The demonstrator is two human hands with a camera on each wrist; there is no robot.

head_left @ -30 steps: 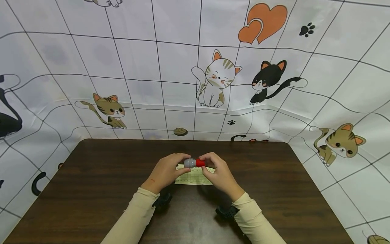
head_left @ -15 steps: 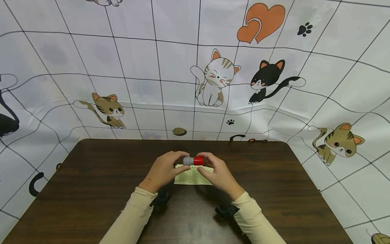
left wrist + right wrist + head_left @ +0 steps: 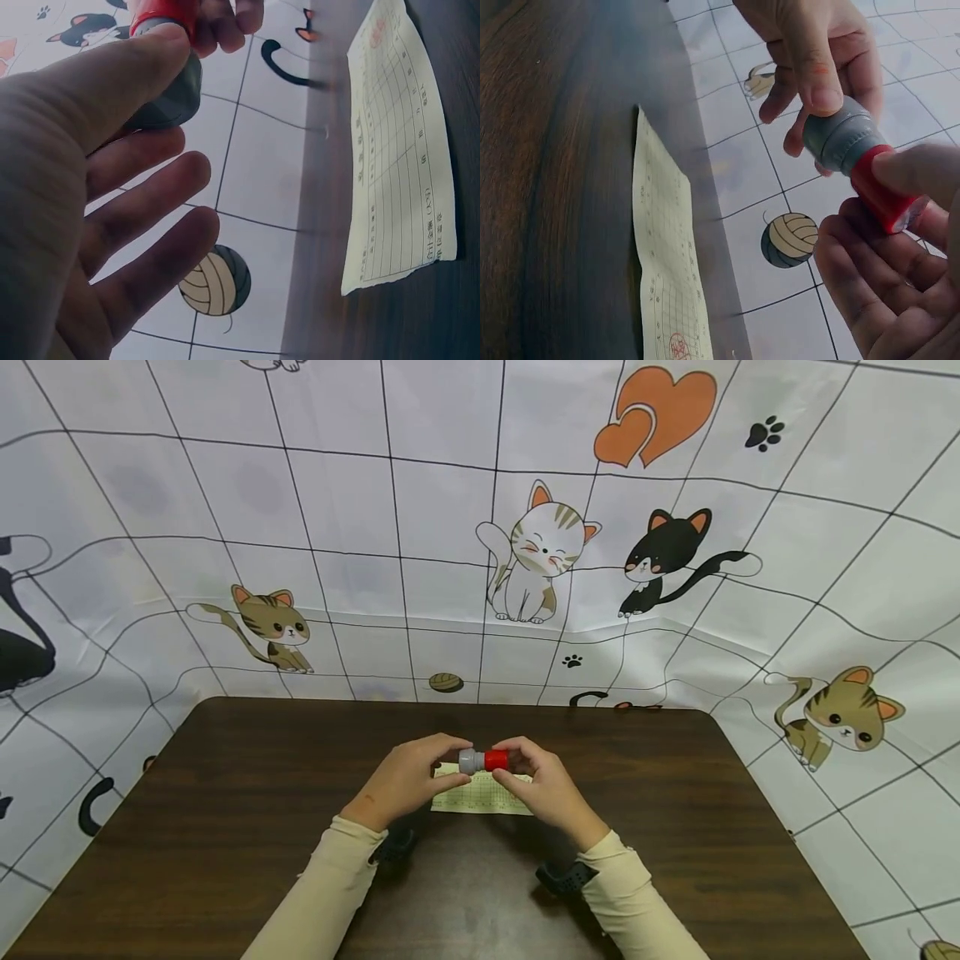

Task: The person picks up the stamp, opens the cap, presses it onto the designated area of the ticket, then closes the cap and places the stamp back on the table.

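Both hands hold a small stamp (image 3: pixel 472 762), with a grey part and a red part, lying sideways above the table. My left hand (image 3: pixel 405 777) pinches the grey end between thumb and fingers; in the left wrist view its other fingers (image 3: pixel 161 240) spread loosely. The red end (image 3: pixel 881 187) is between the thumb and fingers of my right hand (image 3: pixel 547 785). Grey and red parts are joined in the right wrist view. Under the hands lies a yellowish printed sheet (image 3: pixel 480 797) with ruled lines; a red mark (image 3: pixel 678 347) shows on it.
The dark wooden table (image 3: pixel 262 827) carries the sheet near its far side. A white cloth (image 3: pixel 435 510) with grid lines and cartoon cats hangs behind and around the table. Dark straps (image 3: pixel 566 878) are on both wrists.
The hands keep their hold on the stamp and have shifted only slightly. A little more of the red part shows than one second ago. The sheet lies as before.
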